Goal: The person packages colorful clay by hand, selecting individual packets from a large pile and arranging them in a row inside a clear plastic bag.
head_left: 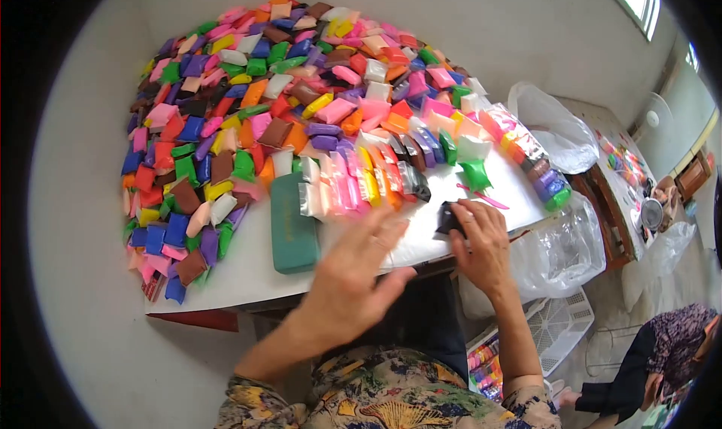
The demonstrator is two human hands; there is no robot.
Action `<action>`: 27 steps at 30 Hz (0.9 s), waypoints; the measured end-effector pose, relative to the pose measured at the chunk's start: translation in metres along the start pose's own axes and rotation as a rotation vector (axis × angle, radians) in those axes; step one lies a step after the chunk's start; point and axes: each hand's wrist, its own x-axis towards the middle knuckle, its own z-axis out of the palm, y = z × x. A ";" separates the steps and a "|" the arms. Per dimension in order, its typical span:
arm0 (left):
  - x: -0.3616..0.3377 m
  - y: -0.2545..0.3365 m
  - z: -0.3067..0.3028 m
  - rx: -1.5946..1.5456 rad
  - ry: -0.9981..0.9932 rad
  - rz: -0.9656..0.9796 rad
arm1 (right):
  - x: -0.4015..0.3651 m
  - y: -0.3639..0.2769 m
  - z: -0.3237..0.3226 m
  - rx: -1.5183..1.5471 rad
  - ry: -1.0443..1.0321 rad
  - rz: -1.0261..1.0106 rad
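Observation:
My right hand (485, 237) is at the table's front edge, its fingers closed on a small black clay packet (449, 220). My left hand (359, 275) hovers in front of the packet rows, fingers apart and partly blurred, with nothing seen in it. Just beyond it lie rows of shiny packets sorted by colour, among them pink packets (347, 184), a yellow packet (368, 181) and black packets (414, 182). A teal box (293, 233) stands left of the rows. To the right are a green packet (474, 175) and a thin pink tool (489, 199).
A large heap of mixed coloured packets (248, 90) covers the back and left of the white table (259, 278). A filled clear bag (526, 154) lies at the right edge. Plastic bags (560, 248) and a white crate (560, 324) are beside the table. Another person (662, 361) sits at lower right.

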 end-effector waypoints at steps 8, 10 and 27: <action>0.121 -0.157 -0.084 0.634 0.249 0.080 | 0.003 0.017 0.019 -0.170 0.222 0.075; 0.149 -0.207 -0.083 0.778 0.091 0.206 | 0.002 0.013 0.022 -0.138 0.260 0.076; 0.155 -0.189 -0.077 0.845 -0.003 0.204 | -0.002 0.023 0.024 -0.077 0.281 0.168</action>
